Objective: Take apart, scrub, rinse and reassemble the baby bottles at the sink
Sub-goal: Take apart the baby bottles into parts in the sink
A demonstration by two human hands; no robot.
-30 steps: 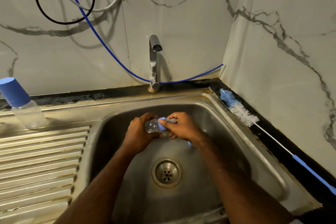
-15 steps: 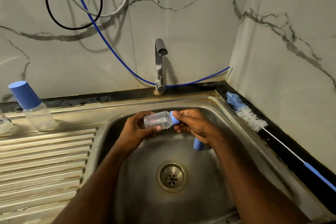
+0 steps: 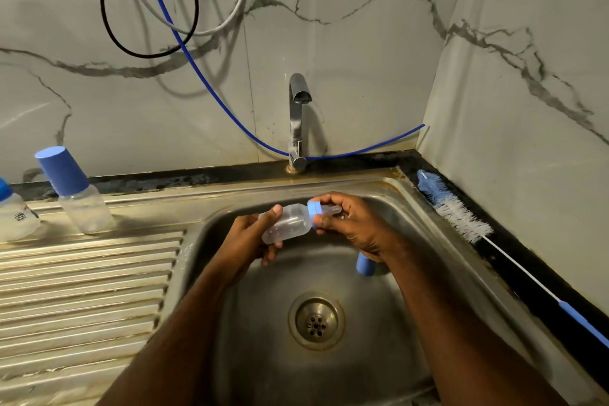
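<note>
Two hands: both over the sink (image 3: 389, 194), holding one clear bottle (image 3: 288, 222) on its side above the basin.
Left hand (image 3: 253, 237): fingers curled round the bottle's base end, thumb on top.
Right hand (image 3: 349, 224): fingers pinch the blue ring (image 3: 313, 212) at the bottle's neck; teat (image 3: 328, 209) lies against the palm side.
Cap (image 3: 365, 264): blue, on the basin floor below the right wrist.
Drain (image 3: 316, 321): centre of the basin, uncovered.
Tap (image 3: 297, 119): behind the sink; no water visible.
Brush (image 3: 461, 214): on the dark ledge right of the sink, bristles toward the wall.
Draining board (image 3: 82, 290): capped bottle (image 3: 75, 191) upright at its back; another bottle (image 3: 14, 211) at the left edge, partly cut off.
</note>
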